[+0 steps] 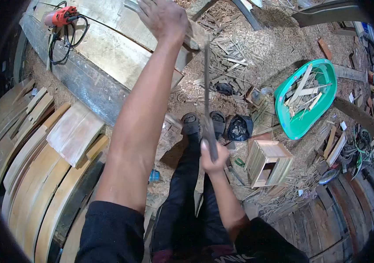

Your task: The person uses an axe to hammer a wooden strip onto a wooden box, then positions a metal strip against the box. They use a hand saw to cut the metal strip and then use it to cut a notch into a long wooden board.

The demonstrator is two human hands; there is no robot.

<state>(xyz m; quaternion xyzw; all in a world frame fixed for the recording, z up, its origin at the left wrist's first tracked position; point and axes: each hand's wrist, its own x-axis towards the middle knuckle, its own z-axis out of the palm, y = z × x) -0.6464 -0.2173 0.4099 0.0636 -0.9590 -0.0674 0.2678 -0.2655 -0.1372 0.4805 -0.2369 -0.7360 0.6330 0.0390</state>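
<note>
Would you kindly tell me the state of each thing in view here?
left hand, laid on a wood piece
right hand, shut on long blade
green basin, holding wood strips
wooden box, tipped on its side
red power tool, lying on plank, cord looped

A wooden piece [192,40] at the edge of the stacked planks [108,44] is covered by the left hand [165,17]. Its grip cannot be made out. A long narrow blade [206,79] is held upright in the clenched right hand [213,155]. A green basin [329,85] is seen at the right.
</note>
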